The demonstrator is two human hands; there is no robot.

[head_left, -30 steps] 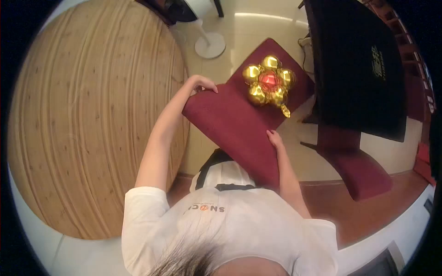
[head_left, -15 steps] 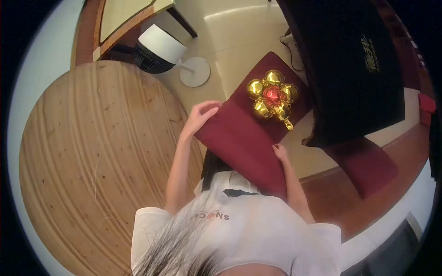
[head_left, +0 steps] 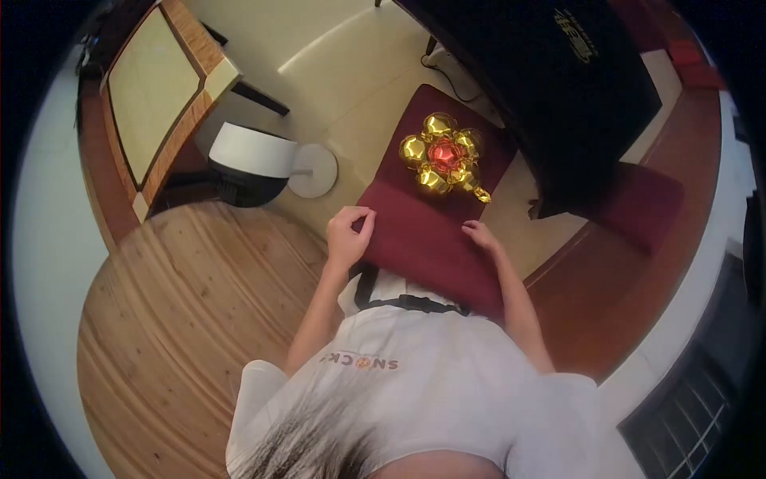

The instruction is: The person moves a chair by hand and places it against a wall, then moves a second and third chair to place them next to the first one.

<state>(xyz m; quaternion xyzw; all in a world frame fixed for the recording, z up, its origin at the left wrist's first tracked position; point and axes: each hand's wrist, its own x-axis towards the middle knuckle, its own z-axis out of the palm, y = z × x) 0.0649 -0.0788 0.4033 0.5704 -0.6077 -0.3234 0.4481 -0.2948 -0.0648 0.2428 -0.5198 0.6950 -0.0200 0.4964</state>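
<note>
A maroon padded chair back (head_left: pixel 427 251) stands close against my body. Behind it lies the maroon seat (head_left: pixel 414 120), bearing a flower-shaped foil balloon (head_left: pixel 445 153) with gold petals and a red centre. At the left edge of the chair back, my left hand (head_left: pixel 349 233) is closed, thumb and fingers curled on the fabric edge. My right hand (head_left: pixel 483 236) pinches the opposite edge with its fingertips. No object apart from the chair shows in either hand.
A round wooden table (head_left: pixel 191 319) is at the left. Beyond it stand a white-and-black appliance (head_left: pixel 251 152) on a round base and a wood-framed chair (head_left: pixel 155 96). A black-covered object (head_left: pixel 550 104) is at the right, beside another maroon seat (head_left: pixel 638 203).
The view has turned and shifted. The chair back now appears more squarely in front of me with its top edge lower, and my left hand has moved down, its fingers more curled.
</note>
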